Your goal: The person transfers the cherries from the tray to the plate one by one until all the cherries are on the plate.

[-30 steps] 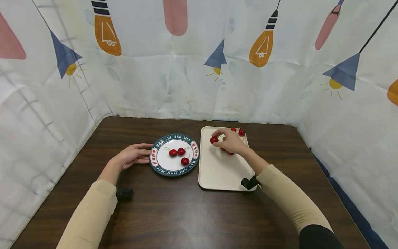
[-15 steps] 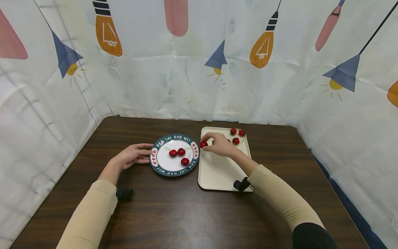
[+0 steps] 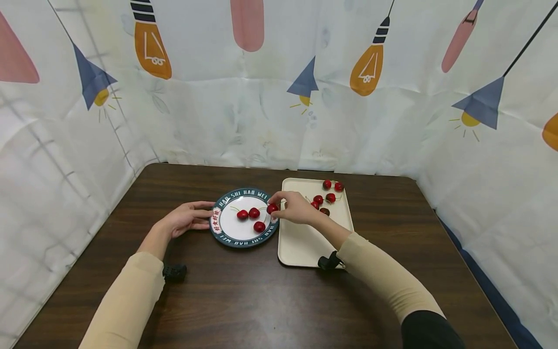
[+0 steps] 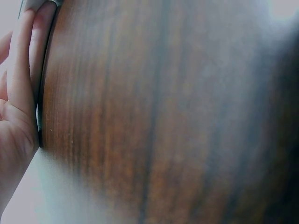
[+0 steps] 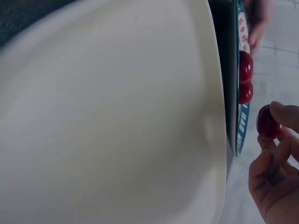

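Between thumb and fingertips my right hand (image 3: 298, 208) pinches a red cherry (image 3: 272, 208) over the right rim of a round plate. The right wrist view shows the same cherry (image 5: 267, 122) raised beside the plate's edge. White in the middle, the plate (image 3: 224, 237) has a dark green lettered rim and bears 3 red cherries (image 3: 254, 213) with thin stems. My left hand (image 3: 189, 216) touches the plate's left rim, its fingers extended. Those fingers (image 4: 21, 60) lie along the rim in the left wrist view.
To the plate's right lies a cream rectangular tray (image 3: 301, 242). Several cherries (image 3: 331, 198) are grouped at its far end, one of them darker (image 3: 324, 211). Both stand on a dark wooden table (image 3: 244, 300), with a patterned white curtain (image 3: 209, 116) behind.
My right hand has carried the cherry left from over the tray to the plate's right rim, uncovering the cherries behind it. My left hand and the plate have stayed put.
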Tool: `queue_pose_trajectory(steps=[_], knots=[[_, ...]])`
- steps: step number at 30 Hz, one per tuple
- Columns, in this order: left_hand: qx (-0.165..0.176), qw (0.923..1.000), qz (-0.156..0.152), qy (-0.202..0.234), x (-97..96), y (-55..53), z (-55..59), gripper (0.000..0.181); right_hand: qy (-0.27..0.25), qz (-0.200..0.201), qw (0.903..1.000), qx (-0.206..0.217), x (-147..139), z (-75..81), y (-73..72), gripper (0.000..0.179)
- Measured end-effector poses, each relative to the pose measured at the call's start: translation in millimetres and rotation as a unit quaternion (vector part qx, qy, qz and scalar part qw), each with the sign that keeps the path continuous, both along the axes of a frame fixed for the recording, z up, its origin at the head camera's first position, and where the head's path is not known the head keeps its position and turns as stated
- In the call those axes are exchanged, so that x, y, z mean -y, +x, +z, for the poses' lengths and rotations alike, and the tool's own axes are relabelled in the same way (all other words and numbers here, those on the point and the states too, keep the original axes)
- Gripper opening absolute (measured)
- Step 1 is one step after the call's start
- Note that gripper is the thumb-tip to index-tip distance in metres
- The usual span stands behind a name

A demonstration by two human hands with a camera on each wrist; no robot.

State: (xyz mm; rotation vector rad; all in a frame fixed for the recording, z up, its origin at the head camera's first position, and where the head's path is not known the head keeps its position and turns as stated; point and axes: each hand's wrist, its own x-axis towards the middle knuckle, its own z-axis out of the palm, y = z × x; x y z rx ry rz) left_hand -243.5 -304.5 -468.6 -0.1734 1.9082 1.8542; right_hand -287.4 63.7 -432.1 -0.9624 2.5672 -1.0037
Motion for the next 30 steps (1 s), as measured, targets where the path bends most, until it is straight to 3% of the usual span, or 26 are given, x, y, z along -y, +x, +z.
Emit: queue_pose_trajectory(steps=[15,30], knots=[[-0.006,0.9999,-0.011,0.001,0.2,3.1,1.7,0.068,-0.013,0.015,0.9998,-0.002,7,3.1,4.7,0.035],[-0.003,1.0,-0.008,0.0,0.9,3.5,1.9,0.068,-0.022,-0.017,0.9996,-0.005,-13,8.8,-1.0,0.034]])
